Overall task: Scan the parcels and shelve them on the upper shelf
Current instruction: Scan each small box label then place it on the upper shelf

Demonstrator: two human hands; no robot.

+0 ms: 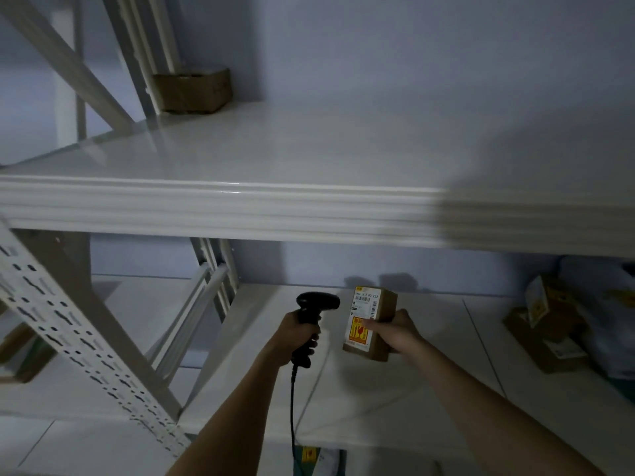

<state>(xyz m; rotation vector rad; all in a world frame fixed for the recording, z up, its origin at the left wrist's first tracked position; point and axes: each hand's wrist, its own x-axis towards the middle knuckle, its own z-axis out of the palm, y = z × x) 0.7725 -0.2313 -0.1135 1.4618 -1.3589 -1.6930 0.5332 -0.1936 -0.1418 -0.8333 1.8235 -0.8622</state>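
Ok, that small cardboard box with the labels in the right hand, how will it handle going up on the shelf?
The box looks light: the right hand holds it alone. Its flat cardboard sides should sit steady, not roll. An orange sticker suggests fragile contents, so set it down gently.

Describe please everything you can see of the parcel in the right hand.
The parcel is a small brown cardboard box, held upright in the air in front of the lower shelf. Its left face carries a white barcode label above a yellow and red sticker. The right hand has it in its grip, thumb across the sticker. The scanner in the left hand points at it without touching.
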